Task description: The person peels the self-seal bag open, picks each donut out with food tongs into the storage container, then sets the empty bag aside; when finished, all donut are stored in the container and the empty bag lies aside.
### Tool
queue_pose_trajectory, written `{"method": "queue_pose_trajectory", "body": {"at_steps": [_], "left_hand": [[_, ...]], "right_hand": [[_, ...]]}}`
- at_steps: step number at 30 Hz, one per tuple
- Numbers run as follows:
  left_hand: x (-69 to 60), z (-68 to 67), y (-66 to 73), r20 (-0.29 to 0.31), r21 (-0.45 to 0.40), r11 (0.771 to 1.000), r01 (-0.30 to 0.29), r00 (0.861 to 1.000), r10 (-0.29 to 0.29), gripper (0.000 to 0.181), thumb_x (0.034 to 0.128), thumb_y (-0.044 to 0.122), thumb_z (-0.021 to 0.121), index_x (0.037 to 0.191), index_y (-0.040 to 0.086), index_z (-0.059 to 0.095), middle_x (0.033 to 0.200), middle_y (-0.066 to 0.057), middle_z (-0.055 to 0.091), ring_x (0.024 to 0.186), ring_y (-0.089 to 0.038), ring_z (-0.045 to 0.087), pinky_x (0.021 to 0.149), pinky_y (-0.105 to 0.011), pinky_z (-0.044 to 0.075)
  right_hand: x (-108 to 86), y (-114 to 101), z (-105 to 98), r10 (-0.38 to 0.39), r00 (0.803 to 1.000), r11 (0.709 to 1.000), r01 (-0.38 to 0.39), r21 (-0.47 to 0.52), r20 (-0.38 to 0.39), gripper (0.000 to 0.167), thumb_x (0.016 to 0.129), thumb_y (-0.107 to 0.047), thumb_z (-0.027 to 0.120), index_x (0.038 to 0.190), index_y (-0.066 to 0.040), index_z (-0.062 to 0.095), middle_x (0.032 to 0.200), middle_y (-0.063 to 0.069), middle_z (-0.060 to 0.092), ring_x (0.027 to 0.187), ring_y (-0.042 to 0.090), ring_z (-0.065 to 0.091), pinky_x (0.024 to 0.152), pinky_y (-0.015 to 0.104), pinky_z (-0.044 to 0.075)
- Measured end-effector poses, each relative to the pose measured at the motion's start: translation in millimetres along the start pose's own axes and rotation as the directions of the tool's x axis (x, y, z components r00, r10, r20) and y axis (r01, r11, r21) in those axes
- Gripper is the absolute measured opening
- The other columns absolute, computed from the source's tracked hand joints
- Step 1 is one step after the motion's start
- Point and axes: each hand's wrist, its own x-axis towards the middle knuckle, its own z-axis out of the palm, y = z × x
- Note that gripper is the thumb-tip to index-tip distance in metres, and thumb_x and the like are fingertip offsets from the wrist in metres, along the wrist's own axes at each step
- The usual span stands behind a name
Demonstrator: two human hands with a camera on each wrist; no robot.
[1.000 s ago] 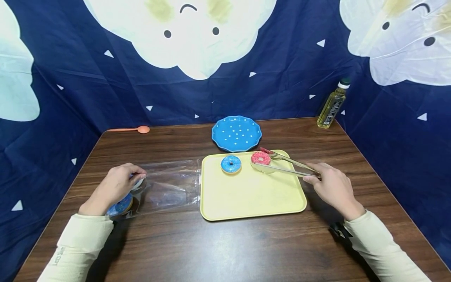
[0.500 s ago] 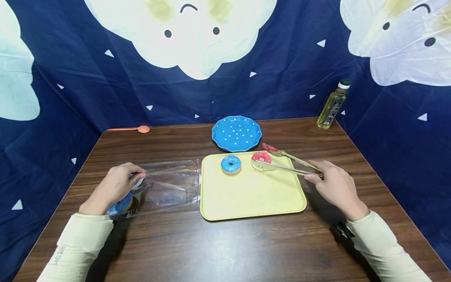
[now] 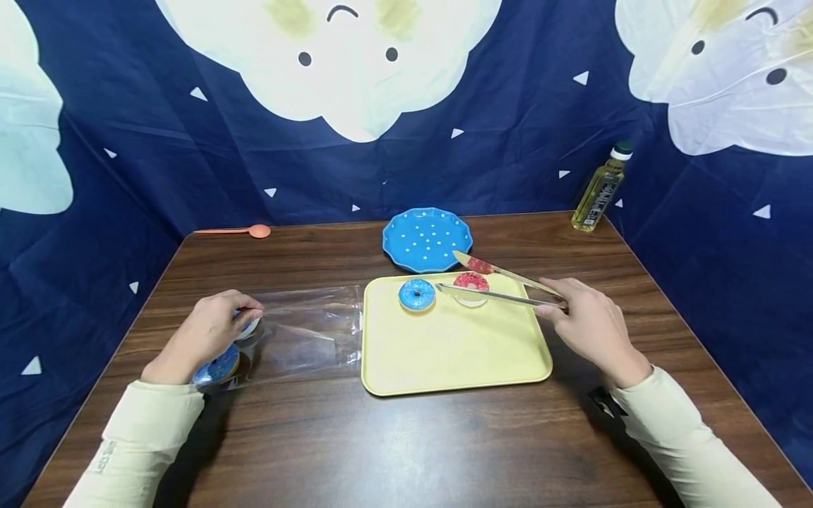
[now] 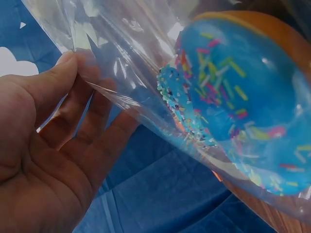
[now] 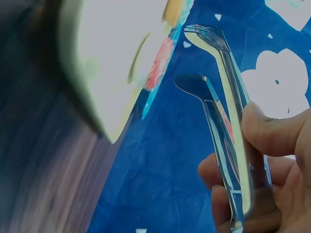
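My left hand [image 3: 216,328] pinches the edge of a clear plastic bag [image 3: 305,331] on the table's left. Inside the bag are blue-iced doughnuts; a sprinkled doughnut [image 4: 252,87] sits in front of another blue doughnut [image 4: 175,94] in the left wrist view. My right hand [image 3: 591,328] holds metal tongs [image 5: 231,97] with their arms spread. In the head view the tong tips reach over a red-iced doughnut [image 3: 471,281] at the back of a yellow tray [image 3: 444,353], one tip on either side. Left of it on the tray lies a blue doughnut [image 3: 416,286].
Behind the tray stands a blue dotted plate [image 3: 427,240], close to its back edge. An orange spoon [image 3: 257,231] lies at the far left edge. A bottle of yellow liquid [image 3: 598,190] stands at the far right corner of the wooden table [image 3: 394,451].
Over the last half second, my right hand has shifted left, carrying the tong tips further past the red doughnut. The tips now stand wider apart than a second ago. My left hand stays put.
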Motion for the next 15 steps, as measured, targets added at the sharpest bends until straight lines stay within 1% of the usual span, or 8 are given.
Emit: {"method": "queue_pose_trajectory", "body": {"at_steps": [4, 5, 9, 12, 15], "left_hand": [[0.5, -1.1, 0.6, 0.013, -0.005, 1.0, 0.015, 1.0, -0.015, 0.01, 0.0972, 0.006, 0.067, 0.095, 0.0, 0.074, 0.092, -0.012, 0.069, 0.081, -0.027, 0.065, 0.07, -0.048, 0.053], [0.6, -1.3, 0.7, 0.014, -0.007, 1.0, 0.018, 1.0, -0.017, 0.01, 0.0973, 0.006, 0.066, 0.095, 0.0, 0.074, 0.092, -0.012, 0.069, 0.081, -0.027, 0.065, 0.07, -0.048, 0.053], [0.5, -0.9, 0.6, 0.012, -0.006, 1.0, 0.01, 1.0, -0.01, 0.009, 0.0969, 0.005, 0.067, 0.095, 0.0, 0.074, 0.092, -0.012, 0.069, 0.081, -0.028, 0.065, 0.071, -0.049, 0.053], [0.7, -0.4, 0.5, 0.004, -0.002, 1.0, 0.001, 1.0, -0.001, 0.009, 0.0964, 0.005, 0.067, 0.094, 0.0, 0.074, 0.091, -0.012, 0.07, 0.081, -0.028, 0.065, 0.07, -0.049, 0.053], [0.0, -0.7, 1.0, 0.0, -0.002, 1.0, 0.009, 1.0, -0.009, 0.009, 0.0964, 0.005, 0.067, 0.094, 0.0, 0.074, 0.091, -0.012, 0.069, 0.08, -0.028, 0.065, 0.069, -0.049, 0.053]], "right_hand": [[7.8, -10, 7, -0.041, 0.999, 0.999, 0.041, 0.011, -0.011, 0.041, 0.091, -0.024, 0.076, 0.128, -0.008, 0.069, 0.118, 0.011, 0.07, 0.098, 0.036, 0.068, 0.067, 0.057, 0.05], [10.1, -13, 9, -0.057, 0.998, 0.998, 0.057, 0.013, -0.013, 0.04, 0.091, -0.023, 0.076, 0.127, -0.008, 0.069, 0.116, 0.01, 0.07, 0.096, 0.035, 0.068, 0.066, 0.056, 0.05], [18.1, -24, 18, -0.13, 0.991, 0.991, 0.13, 0.012, -0.015, 0.037, 0.09, -0.022, 0.077, 0.123, -0.007, 0.071, 0.109, 0.008, 0.072, 0.084, 0.029, 0.069, 0.063, 0.051, 0.05], [23.1, -32, 25, -0.177, 0.984, 0.984, 0.177, 0.007, -0.012, 0.034, 0.089, -0.021, 0.079, 0.12, -0.008, 0.073, 0.103, 0.007, 0.072, 0.074, 0.024, 0.066, 0.058, 0.047, 0.049], [28.0, -41, 32, -0.212, 0.977, 0.977, 0.212, 0.004, 0.001, 0.033, 0.088, -0.022, 0.079, 0.118, -0.009, 0.074, 0.101, 0.007, 0.072, 0.068, 0.022, 0.061, 0.055, 0.045, 0.048]]}}
